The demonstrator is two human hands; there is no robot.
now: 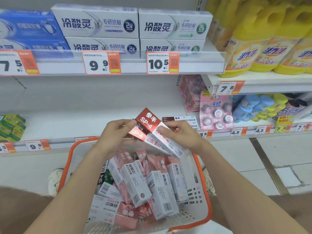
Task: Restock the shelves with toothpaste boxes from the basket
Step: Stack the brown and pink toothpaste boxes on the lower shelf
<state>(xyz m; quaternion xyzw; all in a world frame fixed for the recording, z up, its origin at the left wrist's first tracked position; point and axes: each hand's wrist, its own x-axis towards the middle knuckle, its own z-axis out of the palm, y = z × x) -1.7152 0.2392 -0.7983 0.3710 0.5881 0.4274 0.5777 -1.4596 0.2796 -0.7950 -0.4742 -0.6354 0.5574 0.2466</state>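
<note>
The shelves (84, 122) fill the view, and the middle level is mostly bare white board. Below them, between the person's forearms, sits a white basket (67, 162) with an orange rim, resting on the floor. On the right, yellow bottles (263, 53) crowd a higher shelf. The top shelf carries white toothpaste cartons (96, 22) stacked two high, with blue cartons (30, 29) just beside them on the left. A heap of toothpaste boxes (135, 183), pink and white, lies jumbled in the basket, some on end and some flat. A pink hanging pack (216, 112) is at the right of the middle level, and a few green boxes (11, 127) sit at its far left.

The left hand (114, 134) and right hand (182, 135) meet above the basket, in front of the middle shelf. Together they hold a pair of red-and-white toothpaste boxes (148, 120), one lying slantwise over the other. The left fingers (130, 123) pinch the red ends, while the right fingers curl over the white ends. Just behind the right hand, a couple of matching boxes (185, 119) already stand on the middle shelf. Price tags (101, 63) line the shelf edges.
</note>
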